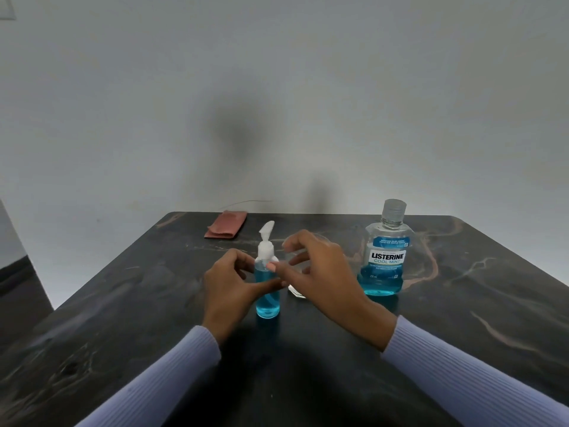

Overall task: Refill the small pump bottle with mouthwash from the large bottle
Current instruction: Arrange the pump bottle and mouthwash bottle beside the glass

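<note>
Our left hand [226, 283] has its fingers [271, 285] and thumb curled around the middle of the small pump bottle [267, 291], which stands upright on the table [462, 318] right between our two hands. Our right hand [320, 272] hovers just beside the bottle's shoulder with fingers loosely bent, one fingertip touching near the collar; whether it actually grips anything we cannot tell. The small bottle looks nearly full of blue liquid, so we judge it light but top-heavy and easy to tip; its smooth clear plastic may be slippery if wet. The body is the place to steady it, and the white pump top [266, 241] the place to twist. Behind the right fingers sits something clear, too hidden to name. Farther right, well apart, stands the large bottle [385, 257], capped and low on liquid; stiff-walled, best taken around its waist. Beyond the left fingers, near the far edge, lies a folded reddish cloth [226, 229].
</note>
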`<act>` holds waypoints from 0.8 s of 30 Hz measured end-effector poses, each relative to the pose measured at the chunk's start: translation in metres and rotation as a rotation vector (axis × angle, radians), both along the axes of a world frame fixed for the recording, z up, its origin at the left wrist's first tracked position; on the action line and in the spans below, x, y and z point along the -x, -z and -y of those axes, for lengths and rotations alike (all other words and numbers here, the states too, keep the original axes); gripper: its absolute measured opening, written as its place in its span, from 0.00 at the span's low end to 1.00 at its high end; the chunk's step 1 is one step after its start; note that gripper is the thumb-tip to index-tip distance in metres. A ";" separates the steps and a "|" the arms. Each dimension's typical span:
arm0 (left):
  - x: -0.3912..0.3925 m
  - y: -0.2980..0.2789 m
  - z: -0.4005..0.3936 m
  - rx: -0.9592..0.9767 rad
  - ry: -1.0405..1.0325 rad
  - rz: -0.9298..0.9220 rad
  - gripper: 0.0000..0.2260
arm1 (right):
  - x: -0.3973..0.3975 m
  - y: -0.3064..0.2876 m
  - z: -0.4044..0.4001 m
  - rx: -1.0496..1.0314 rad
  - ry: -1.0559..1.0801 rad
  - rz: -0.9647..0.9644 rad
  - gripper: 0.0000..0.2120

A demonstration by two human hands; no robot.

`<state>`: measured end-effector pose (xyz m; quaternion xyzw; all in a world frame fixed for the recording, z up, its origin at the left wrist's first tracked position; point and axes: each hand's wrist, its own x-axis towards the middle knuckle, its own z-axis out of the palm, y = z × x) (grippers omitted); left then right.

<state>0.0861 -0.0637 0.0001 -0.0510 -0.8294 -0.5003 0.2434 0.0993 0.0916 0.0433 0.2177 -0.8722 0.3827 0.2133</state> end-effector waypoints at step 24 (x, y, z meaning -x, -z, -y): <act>0.015 -0.020 -0.029 -0.031 0.055 -0.138 0.33 | 0.001 0.014 -0.070 -0.096 0.164 0.160 0.39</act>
